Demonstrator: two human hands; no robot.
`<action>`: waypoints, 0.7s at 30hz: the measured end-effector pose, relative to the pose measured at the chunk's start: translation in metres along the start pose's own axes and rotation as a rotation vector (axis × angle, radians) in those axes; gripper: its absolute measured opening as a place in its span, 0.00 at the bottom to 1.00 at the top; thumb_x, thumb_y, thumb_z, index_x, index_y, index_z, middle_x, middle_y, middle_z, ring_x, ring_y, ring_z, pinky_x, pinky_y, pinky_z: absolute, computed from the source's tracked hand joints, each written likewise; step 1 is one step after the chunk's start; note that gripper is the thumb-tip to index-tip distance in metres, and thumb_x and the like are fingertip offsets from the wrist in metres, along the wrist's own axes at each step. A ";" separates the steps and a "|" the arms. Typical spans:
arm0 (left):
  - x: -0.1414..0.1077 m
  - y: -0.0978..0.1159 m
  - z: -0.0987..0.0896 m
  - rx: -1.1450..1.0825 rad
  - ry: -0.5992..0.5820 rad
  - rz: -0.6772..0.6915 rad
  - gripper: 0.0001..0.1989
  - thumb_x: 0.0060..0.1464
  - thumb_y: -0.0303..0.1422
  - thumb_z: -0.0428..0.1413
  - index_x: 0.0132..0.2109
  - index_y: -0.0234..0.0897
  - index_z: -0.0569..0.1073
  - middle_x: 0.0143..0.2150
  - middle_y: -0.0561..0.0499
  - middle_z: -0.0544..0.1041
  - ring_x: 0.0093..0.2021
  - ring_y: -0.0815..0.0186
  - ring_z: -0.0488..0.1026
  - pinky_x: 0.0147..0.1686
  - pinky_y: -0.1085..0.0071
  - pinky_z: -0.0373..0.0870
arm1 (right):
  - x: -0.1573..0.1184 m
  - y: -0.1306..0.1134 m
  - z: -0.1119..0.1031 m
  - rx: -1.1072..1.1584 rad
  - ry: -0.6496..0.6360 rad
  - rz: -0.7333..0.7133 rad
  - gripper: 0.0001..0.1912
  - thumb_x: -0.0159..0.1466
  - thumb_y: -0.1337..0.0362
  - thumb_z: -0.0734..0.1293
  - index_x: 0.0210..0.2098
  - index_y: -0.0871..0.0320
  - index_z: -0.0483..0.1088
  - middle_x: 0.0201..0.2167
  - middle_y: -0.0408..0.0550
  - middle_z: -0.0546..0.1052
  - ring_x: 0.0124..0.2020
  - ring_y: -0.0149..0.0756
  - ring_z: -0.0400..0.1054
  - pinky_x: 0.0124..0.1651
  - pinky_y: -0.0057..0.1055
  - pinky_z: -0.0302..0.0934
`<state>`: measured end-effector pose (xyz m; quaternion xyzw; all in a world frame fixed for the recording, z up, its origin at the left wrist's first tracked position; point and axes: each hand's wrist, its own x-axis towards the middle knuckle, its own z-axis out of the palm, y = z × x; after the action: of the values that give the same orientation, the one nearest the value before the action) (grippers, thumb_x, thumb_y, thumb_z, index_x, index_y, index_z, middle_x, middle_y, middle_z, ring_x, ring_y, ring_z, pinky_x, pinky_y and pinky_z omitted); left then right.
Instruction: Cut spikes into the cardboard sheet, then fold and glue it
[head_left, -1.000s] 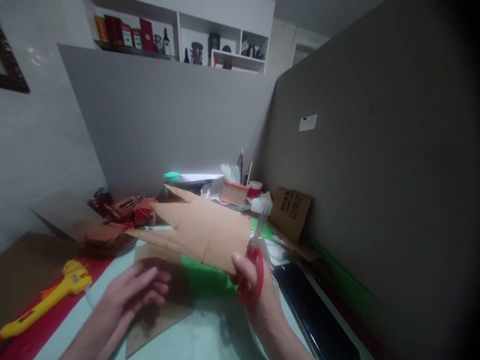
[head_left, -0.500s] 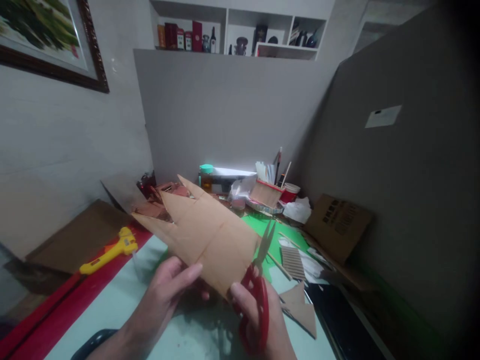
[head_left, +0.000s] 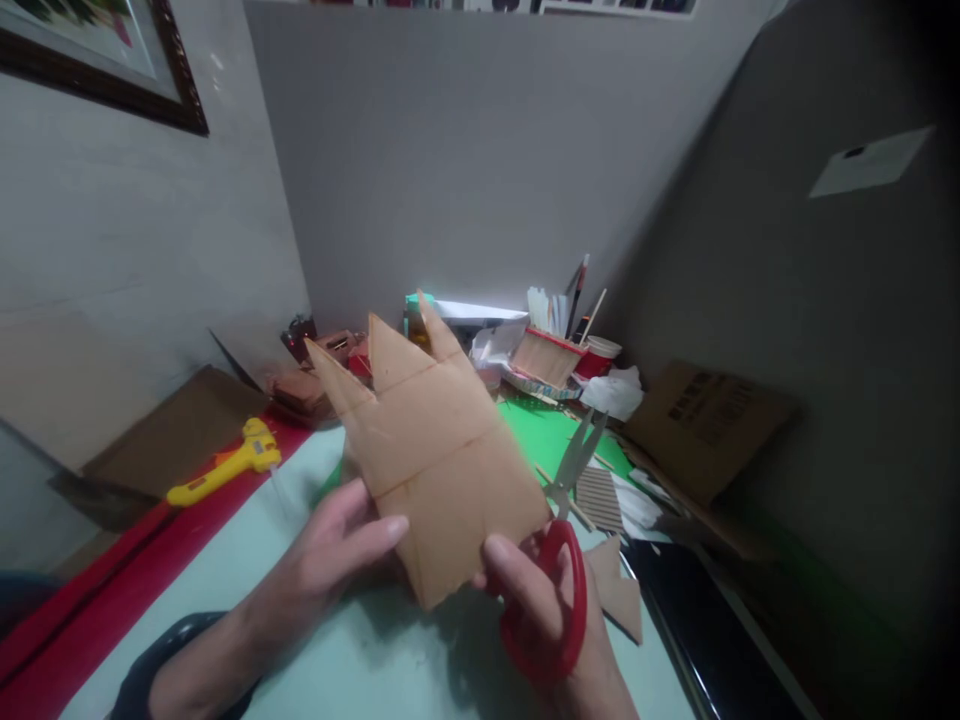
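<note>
A piece of brown cardboard (head_left: 442, 450) with three pointed tips along its upper end is held up over the table. My left hand (head_left: 341, 545) grips its left edge, thumb on the face and fingers behind. At the lower right corner my right hand (head_left: 536, 590) pinches the cardboard between thumb and fingers. Red-handled scissors (head_left: 574, 470) hang on that same hand, their blades slightly apart and pointing up and away, beside the cardboard's right edge. Crease lines run across the cardboard's face.
On the left, a yellow hot glue gun (head_left: 225, 465) lies on a red strip (head_left: 127, 560). Cardboard scraps (head_left: 619, 590) and a corrugated piece (head_left: 598, 498) lie at right, by a black glossy panel (head_left: 712, 620). A wooden box of sticks and pens (head_left: 547, 358) stands behind.
Both hands have turned the cardboard more upright, its tips swinging up and to the right. The scissors moved right with my right hand. My view has tilted down.
</note>
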<state>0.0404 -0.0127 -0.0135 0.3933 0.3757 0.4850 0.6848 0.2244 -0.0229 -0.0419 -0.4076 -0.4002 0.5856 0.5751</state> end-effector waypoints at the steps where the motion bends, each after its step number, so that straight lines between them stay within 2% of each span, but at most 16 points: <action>1: 0.000 0.001 0.001 0.018 0.005 -0.006 0.23 0.53 0.35 0.63 0.56 0.36 0.75 0.51 0.38 0.82 0.49 0.44 0.79 0.41 0.56 0.77 | 0.000 -0.001 0.000 -0.007 0.010 0.000 0.21 0.54 0.50 0.76 0.37 0.58 0.73 0.29 0.45 0.75 0.28 0.34 0.70 0.32 0.30 0.64; 5: -0.001 0.005 0.003 0.001 0.043 0.050 0.18 0.51 0.33 0.64 0.51 0.37 0.78 0.48 0.42 0.83 0.47 0.48 0.80 0.42 0.60 0.77 | 0.002 -0.003 -0.003 -0.027 0.015 -0.035 0.19 0.54 0.51 0.77 0.28 0.55 0.67 0.22 0.39 0.67 0.24 0.30 0.62 0.28 0.28 0.58; 7: -0.001 0.007 0.001 -0.021 0.062 0.103 0.17 0.52 0.32 0.63 0.50 0.38 0.78 0.47 0.45 0.84 0.42 0.53 0.81 0.39 0.64 0.77 | 0.004 -0.001 -0.007 -0.052 -0.017 -0.049 0.18 0.56 0.50 0.76 0.30 0.55 0.68 0.22 0.38 0.65 0.23 0.29 0.58 0.27 0.27 0.55; 9: 0.000 0.010 -0.004 -0.013 0.086 0.148 0.15 0.53 0.32 0.63 0.49 0.39 0.78 0.44 0.46 0.84 0.33 0.58 0.80 0.32 0.65 0.78 | 0.007 0.003 -0.013 -0.096 -0.052 -0.058 0.18 0.59 0.47 0.72 0.35 0.55 0.69 0.26 0.40 0.66 0.24 0.29 0.58 0.28 0.28 0.53; 11: 0.001 0.014 -0.010 0.003 0.112 0.186 0.13 0.53 0.32 0.63 0.47 0.39 0.78 0.42 0.47 0.83 0.28 0.61 0.78 0.25 0.66 0.77 | 0.011 0.008 -0.020 -0.186 -0.116 -0.054 0.21 0.61 0.42 0.68 0.35 0.55 0.70 0.28 0.43 0.67 0.26 0.32 0.59 0.28 0.29 0.54; 14: 0.001 0.022 -0.018 0.003 0.155 0.244 0.11 0.53 0.32 0.62 0.45 0.38 0.78 0.42 0.47 0.83 0.29 0.61 0.78 0.24 0.67 0.78 | 0.016 0.011 -0.026 -0.339 -0.249 -0.010 0.28 0.57 0.36 0.68 0.29 0.56 0.69 0.24 0.45 0.68 0.24 0.35 0.61 0.28 0.31 0.55; 17: 0.002 0.029 -0.022 -0.004 0.213 0.292 0.09 0.53 0.30 0.62 0.43 0.37 0.78 0.42 0.48 0.83 0.32 0.61 0.79 0.28 0.69 0.78 | 0.013 0.005 -0.023 -0.418 -0.351 0.018 0.27 0.58 0.36 0.66 0.34 0.56 0.70 0.31 0.48 0.72 0.31 0.40 0.66 0.34 0.33 0.59; 19: 0.002 0.031 -0.023 -0.014 0.239 0.312 0.09 0.52 0.28 0.63 0.43 0.38 0.78 0.40 0.49 0.83 0.35 0.59 0.80 0.31 0.70 0.79 | 0.008 0.000 -0.019 -0.520 -0.504 0.075 0.29 0.59 0.34 0.63 0.34 0.56 0.69 0.31 0.48 0.71 0.30 0.39 0.64 0.32 0.32 0.56; 21: 0.002 0.032 -0.024 -0.023 0.240 0.322 0.09 0.52 0.29 0.63 0.43 0.39 0.79 0.38 0.50 0.84 0.38 0.57 0.81 0.33 0.71 0.79 | 0.003 -0.002 -0.015 -0.614 -0.542 0.094 0.31 0.58 0.33 0.62 0.34 0.57 0.69 0.30 0.47 0.69 0.29 0.38 0.61 0.30 0.32 0.53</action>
<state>0.0081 0.0002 0.0053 0.3800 0.3813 0.6359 0.5530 0.2389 -0.0194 -0.0456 -0.4089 -0.6743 0.5509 0.2730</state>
